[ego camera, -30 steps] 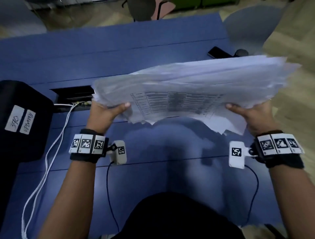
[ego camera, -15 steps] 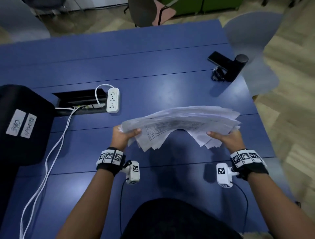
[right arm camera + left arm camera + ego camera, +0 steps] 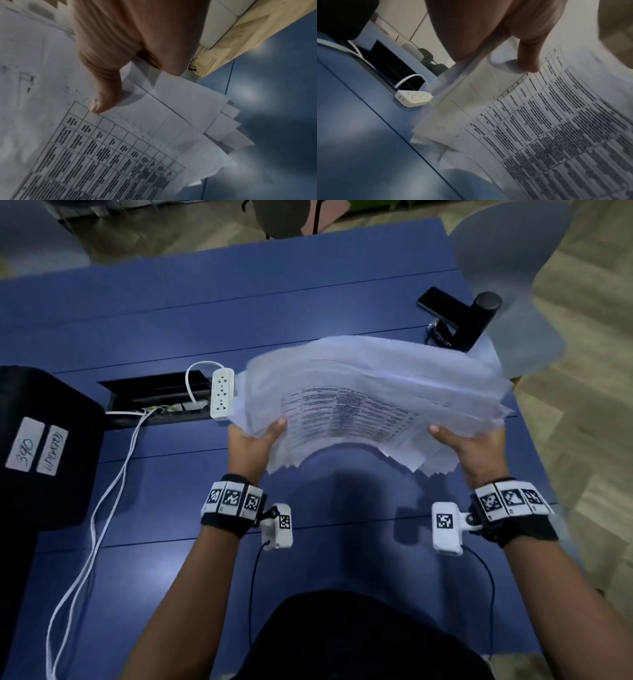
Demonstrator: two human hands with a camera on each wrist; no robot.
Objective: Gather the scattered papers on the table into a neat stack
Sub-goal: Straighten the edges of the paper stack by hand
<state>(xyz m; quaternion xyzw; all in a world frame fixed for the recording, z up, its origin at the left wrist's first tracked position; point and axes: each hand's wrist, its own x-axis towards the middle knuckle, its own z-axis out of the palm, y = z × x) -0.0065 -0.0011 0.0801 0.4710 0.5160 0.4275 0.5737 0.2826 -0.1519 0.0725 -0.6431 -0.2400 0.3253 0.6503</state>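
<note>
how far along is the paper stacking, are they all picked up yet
Done: the papers are gathered into one bundle, and no loose sheets show on the blue table. In hand: the left hand and right hand grip the bundle's two ends, thumbs on the printed top sheet. Left: the near edges are ragged and fanned out, so the sheets need squaring up and setting down as a neat stack.

The papers (image 3: 370, 402) are held above the middle of the table (image 3: 171, 313), the left hand (image 3: 251, 441) at their left end, the right hand (image 3: 478, 451) at their right. A power strip (image 3: 222, 393) lies just left of them beside a cable slot (image 3: 154, 398); a phone (image 3: 438, 302) lies near the far right corner.
</note>
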